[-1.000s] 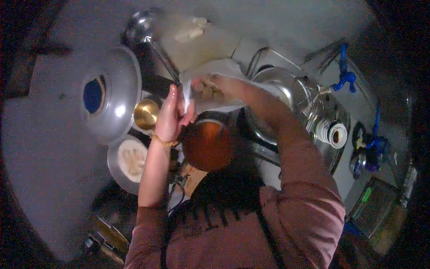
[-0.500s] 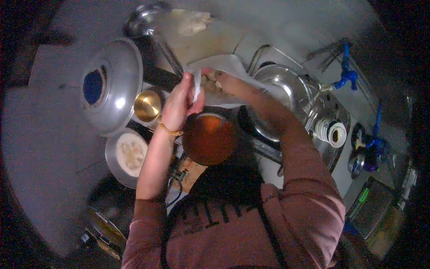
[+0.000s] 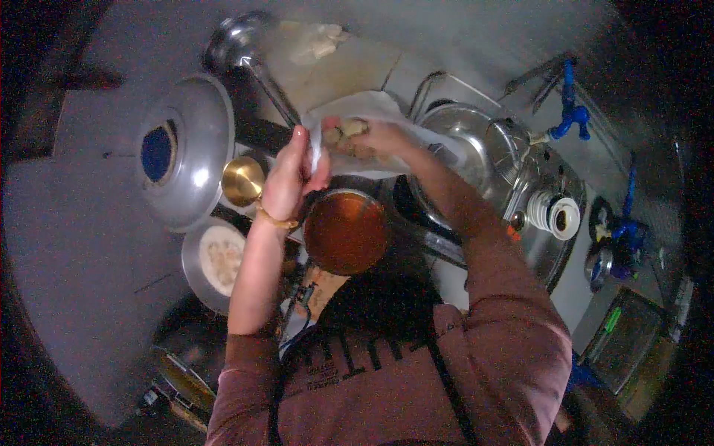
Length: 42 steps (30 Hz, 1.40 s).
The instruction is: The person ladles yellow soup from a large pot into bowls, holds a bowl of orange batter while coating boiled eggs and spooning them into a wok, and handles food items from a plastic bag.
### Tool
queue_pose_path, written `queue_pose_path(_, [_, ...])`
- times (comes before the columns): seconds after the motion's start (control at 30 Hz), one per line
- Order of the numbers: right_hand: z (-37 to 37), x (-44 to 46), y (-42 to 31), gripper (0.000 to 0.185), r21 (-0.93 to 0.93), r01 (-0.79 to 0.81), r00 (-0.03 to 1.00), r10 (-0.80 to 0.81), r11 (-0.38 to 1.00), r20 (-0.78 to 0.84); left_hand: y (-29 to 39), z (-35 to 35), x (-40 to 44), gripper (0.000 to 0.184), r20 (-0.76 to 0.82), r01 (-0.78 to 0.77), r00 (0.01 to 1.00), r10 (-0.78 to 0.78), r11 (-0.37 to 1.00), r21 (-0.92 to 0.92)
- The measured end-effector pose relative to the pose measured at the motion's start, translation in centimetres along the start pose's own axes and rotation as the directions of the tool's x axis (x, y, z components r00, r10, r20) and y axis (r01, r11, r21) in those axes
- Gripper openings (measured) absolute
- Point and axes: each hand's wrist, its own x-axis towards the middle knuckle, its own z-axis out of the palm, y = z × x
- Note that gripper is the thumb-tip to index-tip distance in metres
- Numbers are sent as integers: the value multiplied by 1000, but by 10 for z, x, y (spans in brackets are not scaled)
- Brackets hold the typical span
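My left hand [image 3: 297,171] is closed on the near-left edge of a white plastic bag [image 3: 379,108], its thumb pointing up. Inside the bag's opening lie several pale brownish lumps [image 3: 361,151]. My right hand [image 3: 381,137] reaches into the bag from the right, its fingers curled at a pale lump [image 3: 349,130]. Just below the bag is a round pot of reddish-brown liquid [image 3: 346,232]. A small golden bowl [image 3: 243,181] stands left of my left wrist.
A large metal lid [image 3: 197,149] and a bowl of whitish contents [image 3: 219,256] are at the left. A ladle-like steel utensil [image 3: 264,82] points toward the bag. Shiny metal cookware [image 3: 476,141], stacked white cups [image 3: 554,213] and a blue tap [image 3: 573,119] stand right.
Both hands and the bag first shifted slightly right, then my left hand moved slightly back left. My right hand stays at the bag's opening. The camera view has shifted a little.
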Motion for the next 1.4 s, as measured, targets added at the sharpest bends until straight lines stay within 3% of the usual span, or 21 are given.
queue_pose_path(0.07, [-5,-17,-4,47,-50,165,926,-172,985,-335,-4,-4,4,56,27,6,1000,-4,998,-70])
queue_pose_path(0.1, [-4,-38,-21,47,-54,163,927,-172,985,-335,-5,-6,6,56,53,13,999,-6,991,-136])
queue_pose_path(0.13, [3,-70,-45,47,243,157,947,-76,957,-312,-4,-8,7,56,55,9,998,-1,990,-142])
queue_pose_path(0.17, [12,-93,-57,46,519,132,966,9,844,-260,-3,-11,9,56,42,2,999,2,995,-103])
queue_pose_path(0.23, [32,-117,-48,39,706,135,978,20,695,-207,-1,-12,10,56,30,-3,1000,5,998,-65])
queue_pose_path(0.3, [43,-118,-16,34,765,-53,944,-217,642,247,2,-11,12,55,-24,13,1000,-16,992,-122])
queue_pose_path(0.33, [57,-129,-23,34,452,-109,987,40,885,158,4,-10,12,55,-21,14,1000,-17,992,-122])
queue_pose_path(0.37, [73,-133,-39,34,454,-130,990,93,881,102,6,-8,12,54,9,-13,1000,14,990,-140])
queue_pose_path(0.4, [100,-103,106,36,284,-62,998,58,957,21,7,-6,12,54,38,-39,998,46,987,-158])
queue_pose_path(0.43, [108,-106,106,36,285,-60,998,58,957,18,8,-5,12,54,41,-39,998,46,987,-156])
queue_pose_path(0.47, [119,-106,101,36,19,-125,992,125,992,13,7,-4,13,54,30,-36,999,41,987,-154])
queue_pose_path(0.53, [133,-102,82,38,-494,-232,969,242,838,-44,7,-5,14,54,15,-34,999,37,988,-149])
queue_pose_path(0.63, [121,-114,-3,30,-649,-105,993,48,753,-104,6,-10,15,55,24,-59,998,62,991,-116])
queue_pose_path(0.73, [83,-122,-97,24,-433,94,981,-158,896,-113,4,-16,6,54,27,-72,997,77,987,-142])
queue_pose_path(0.8, [61,-102,-119,22,-586,88,862,-356,805,-360,7,-18,1,58,-27,-10,1000,7,994,-106])
queue_pose_path(0.87, [44,-51,-105,17,-731,-37,840,-376,681,-392,8,-15,-2,57,-57,-13,998,8,997,-79])
queue_pose_path(0.93, [27,25,-35,25,-581,138,928,-309,802,-207,7,-16,-4,57,-85,-13,996,9,999,-48])
queue_pose_path(1.0, [43,37,-53,33,-772,-289,919,-64,566,-390,2,-21,-2,57,22,-16,1000,18,998,-61])
queue_pose_path(1.1, [36,76,-11,35,-689,-261,954,73,676,-289,-1,-24,-3,57,-17,49,999,-49,998,-36])
queue_pose_path(1.2, [29,75,4,30,-638,21,991,-99,770,-87,0,-20,1,57,-40,1,999,-4,998,-66])
queue_pose_path(1.4, [45,66,-4,27,-595,-44,982,-74,803,-173,-9,-31,0,55,41,34,999,-30,993,-113])
